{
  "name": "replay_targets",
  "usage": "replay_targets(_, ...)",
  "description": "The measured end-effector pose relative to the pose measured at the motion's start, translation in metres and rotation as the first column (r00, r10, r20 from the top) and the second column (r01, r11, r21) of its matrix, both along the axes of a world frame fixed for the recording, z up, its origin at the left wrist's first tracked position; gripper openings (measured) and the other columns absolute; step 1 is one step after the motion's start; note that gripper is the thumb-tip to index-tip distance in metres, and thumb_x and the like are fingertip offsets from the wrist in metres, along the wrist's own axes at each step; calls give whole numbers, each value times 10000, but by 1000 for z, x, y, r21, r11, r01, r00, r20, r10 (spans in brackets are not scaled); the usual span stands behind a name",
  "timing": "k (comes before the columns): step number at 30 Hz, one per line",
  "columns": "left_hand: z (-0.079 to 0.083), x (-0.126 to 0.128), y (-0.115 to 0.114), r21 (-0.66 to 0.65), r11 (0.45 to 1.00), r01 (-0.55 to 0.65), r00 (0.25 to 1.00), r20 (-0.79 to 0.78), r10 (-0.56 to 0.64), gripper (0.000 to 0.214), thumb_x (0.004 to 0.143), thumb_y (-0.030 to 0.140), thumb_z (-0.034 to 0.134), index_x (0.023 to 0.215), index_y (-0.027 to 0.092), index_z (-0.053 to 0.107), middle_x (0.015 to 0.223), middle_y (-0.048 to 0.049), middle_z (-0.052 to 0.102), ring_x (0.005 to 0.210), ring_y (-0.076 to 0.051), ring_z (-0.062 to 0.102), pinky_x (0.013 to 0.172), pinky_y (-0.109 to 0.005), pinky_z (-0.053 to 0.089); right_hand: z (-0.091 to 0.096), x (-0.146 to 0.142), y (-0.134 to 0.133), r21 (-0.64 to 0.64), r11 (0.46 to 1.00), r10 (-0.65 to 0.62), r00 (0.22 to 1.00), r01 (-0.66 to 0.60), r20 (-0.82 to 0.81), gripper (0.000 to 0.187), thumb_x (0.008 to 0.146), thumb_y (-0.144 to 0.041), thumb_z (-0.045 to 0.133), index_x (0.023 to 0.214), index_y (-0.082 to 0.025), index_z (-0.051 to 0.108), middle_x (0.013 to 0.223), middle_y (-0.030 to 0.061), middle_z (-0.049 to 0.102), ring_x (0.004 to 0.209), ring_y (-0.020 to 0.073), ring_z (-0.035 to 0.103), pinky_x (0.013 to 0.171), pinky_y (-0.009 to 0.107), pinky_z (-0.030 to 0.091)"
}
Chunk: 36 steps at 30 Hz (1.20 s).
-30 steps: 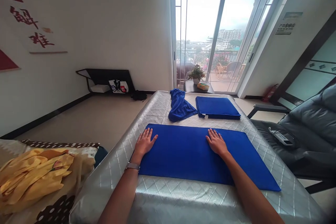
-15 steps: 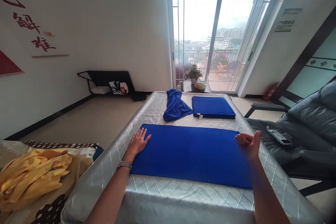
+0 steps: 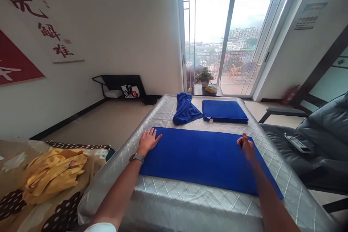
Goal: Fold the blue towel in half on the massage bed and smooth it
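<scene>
A blue folded towel or cloth [image 3: 195, 161] lies flat and long across the quilted silver bed-like surface [image 3: 190, 188]. My left hand [image 3: 147, 140] rests with fingers stretched out on its far left corner, a watch on the wrist. Over the far right part of the cloth is my right hand [image 3: 247, 145], its fingers curled into a fist and slightly blurred; I see nothing in it. Beyond the cloth lie a crumpled blue cloth [image 3: 186, 110] and a neatly folded blue stack [image 3: 225, 111] with a small white tag.
To the left, yellow cloth [image 3: 56, 175] is heaped on patterned bedding [image 3: 16, 152]. A dark padded armchair [image 3: 320, 134] at the right holds a white device [image 3: 297, 143] with a cord. A potted plant [image 3: 204, 76] stands on a small table before the glass doors.
My right hand has moved left from the cloth's right edge to over it, still closed. My left hand stays flat at the left corner. The whole view has shifted slightly.
</scene>
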<state>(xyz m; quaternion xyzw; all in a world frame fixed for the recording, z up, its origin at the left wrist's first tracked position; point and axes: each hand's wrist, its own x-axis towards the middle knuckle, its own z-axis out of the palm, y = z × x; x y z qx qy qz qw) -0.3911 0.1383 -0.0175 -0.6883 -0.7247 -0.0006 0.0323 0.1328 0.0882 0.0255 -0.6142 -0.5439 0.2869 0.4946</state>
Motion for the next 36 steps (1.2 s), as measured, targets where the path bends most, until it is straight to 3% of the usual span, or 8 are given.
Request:
replay_targets(3,9,52,7,157,981,115,992,33,-122,716,1019,605,252,1510,127,459,1602,-167,379,1483,-337,330,1222,-482,236,-15,-35,14,-86,996,19,960,5,280,528,898,-661,395,828,-247,716,815,62,747,773,240,684,717,346,492)
replay_targets(5,8,100,11,172,938,301,946,74,-317,678,1025,592,267,1482,150,503,1565,-152,447,1463,-311,374,1215,-447,272,-19,-69,22,-96,989,144,892,-113,428,454,933,-512,395,1100,-242,719,1107,78,756,1025,262,690,884,366,502)
replay_targets(10,-12,198,21,262,819,511,811,168,-560,585,1056,508,259,1496,195,482,1558,-131,461,1465,-262,379,1210,-454,300,-29,-146,42,-194,950,307,630,-243,714,555,992,-327,302,1471,-124,496,1537,120,489,1437,235,411,1181,366,304)
replay_targets(14,-29,217,26,214,826,521,801,213,-560,582,1068,464,222,1531,177,424,1580,-120,428,1489,-231,338,1226,-440,274,-48,-163,48,-245,946,323,523,-214,789,586,1012,-292,233,1559,-126,362,1625,85,344,1521,212,238,1245,404,143)
replay_targets(21,-25,150,27,129,905,405,867,260,-425,700,1024,630,198,1554,214,391,1621,-96,357,1515,-237,280,1253,-437,194,-55,-133,50,-295,944,329,462,-147,824,656,1033,-474,180,1598,-153,269,1660,44,252,1538,205,172,1253,415,103)
replay_targets(28,-20,13,29,43,977,209,954,210,-214,709,999,694,204,1572,298,335,1662,-37,276,1539,-252,203,1250,-485,150,-68,12,46,-311,943,232,446,114,864,669,1009,-451,173,1606,-156,239,1672,42,226,1542,215,157,1251,454,113)
replay_targets(32,-22,-12,32,24,995,100,973,204,-103,738,992,705,192,1580,279,322,1664,-56,270,1541,-277,188,1248,-496,151,-75,68,41,-288,922,122,512,258,850,713,994,-475,147,1602,-115,240,1675,82,220,1542,243,159,1247,476,146)
replay_targets(36,-24,-19,33,28,999,-18,979,205,12,757,985,714,186,1589,272,302,1666,-62,259,1534,-290,214,1239,-499,182,-76,76,42,-283,911,82,539,301,838,758,976,-511,130,1596,-92,256,1666,108,244,1537,255,182,1243,473,170)
